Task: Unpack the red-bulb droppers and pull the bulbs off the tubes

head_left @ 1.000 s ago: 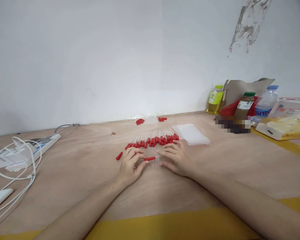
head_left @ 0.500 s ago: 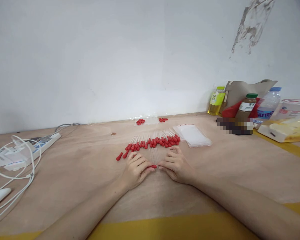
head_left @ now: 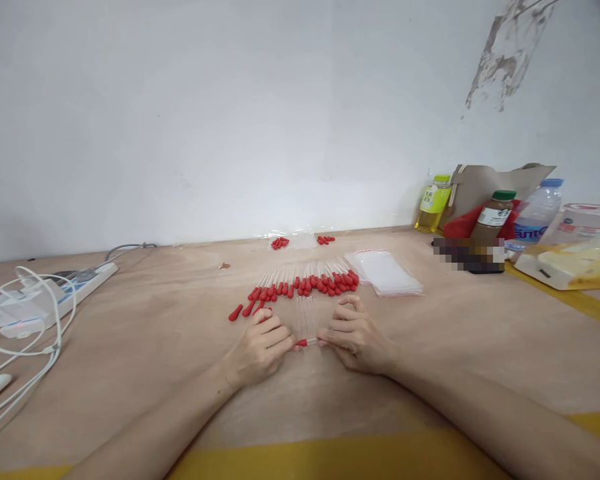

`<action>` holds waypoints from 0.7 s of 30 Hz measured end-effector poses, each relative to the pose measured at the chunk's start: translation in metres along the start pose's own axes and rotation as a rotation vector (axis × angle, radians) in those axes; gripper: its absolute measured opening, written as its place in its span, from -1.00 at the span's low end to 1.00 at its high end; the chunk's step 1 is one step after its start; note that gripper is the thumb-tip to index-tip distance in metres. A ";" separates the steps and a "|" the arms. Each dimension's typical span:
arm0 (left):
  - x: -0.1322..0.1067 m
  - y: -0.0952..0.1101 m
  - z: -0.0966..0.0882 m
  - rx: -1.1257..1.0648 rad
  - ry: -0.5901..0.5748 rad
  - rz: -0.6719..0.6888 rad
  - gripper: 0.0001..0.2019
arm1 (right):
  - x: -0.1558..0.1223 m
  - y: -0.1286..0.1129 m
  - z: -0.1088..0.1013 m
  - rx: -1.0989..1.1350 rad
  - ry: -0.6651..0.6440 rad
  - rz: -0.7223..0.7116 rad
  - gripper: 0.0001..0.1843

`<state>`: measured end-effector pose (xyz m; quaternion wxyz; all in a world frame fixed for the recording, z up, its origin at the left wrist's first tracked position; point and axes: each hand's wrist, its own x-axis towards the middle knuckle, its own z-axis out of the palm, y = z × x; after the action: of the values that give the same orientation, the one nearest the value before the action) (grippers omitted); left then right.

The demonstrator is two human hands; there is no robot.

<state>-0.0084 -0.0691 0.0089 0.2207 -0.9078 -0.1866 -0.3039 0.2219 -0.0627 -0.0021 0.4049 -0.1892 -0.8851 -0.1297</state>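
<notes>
My left hand [head_left: 261, 348] is closed on a red rubber dropper bulb [head_left: 301, 343], whose open end points right. Opposite it, my right hand [head_left: 360, 337] pinches a clear glass dropper tube [head_left: 312, 341]; the tube's near end meets the bulb, though how deep it sits cannot be made out. Just beyond my fingertips lie several bare glass tubes [head_left: 307, 317], side by side. Farther off is a row of droppers with red bulbs [head_left: 305, 285], tips toward the wall. Loose red bulbs [head_left: 235, 312] lie left of that row, by my left hand.
A stack of clear zip bags [head_left: 387, 272] lies right of the row. Plastic bags with red bulbs [head_left: 280, 243] rest by the wall. On the left are a power strip [head_left: 93, 283] and white cables [head_left: 57, 333]; bottles [head_left: 491, 220] and a tissue pack [head_left: 570, 263] stand right.
My hands have drawn slightly apart, the left one moving left and nearer me. More of the glass tube now shows between the bulb and my right fingers. The view has shifted a little.
</notes>
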 end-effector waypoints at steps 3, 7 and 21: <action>-0.010 -0.017 -0.012 -0.048 0.059 -0.182 -0.88 | -0.004 0.013 -0.005 0.025 0.026 0.096 -0.82; -0.020 -0.044 -0.036 -0.055 0.096 -0.741 -0.84 | -0.006 0.029 -0.004 0.049 0.075 0.402 -0.80; -0.034 -0.054 -0.016 -0.329 -0.096 -1.146 -0.75 | -0.002 0.023 0.024 0.034 -0.122 0.649 -0.78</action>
<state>-0.0665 -0.0392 0.0141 -0.1305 -0.6976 -0.6068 -0.3579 0.2171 -0.0333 -0.0177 0.3745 -0.4621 -0.8032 0.0325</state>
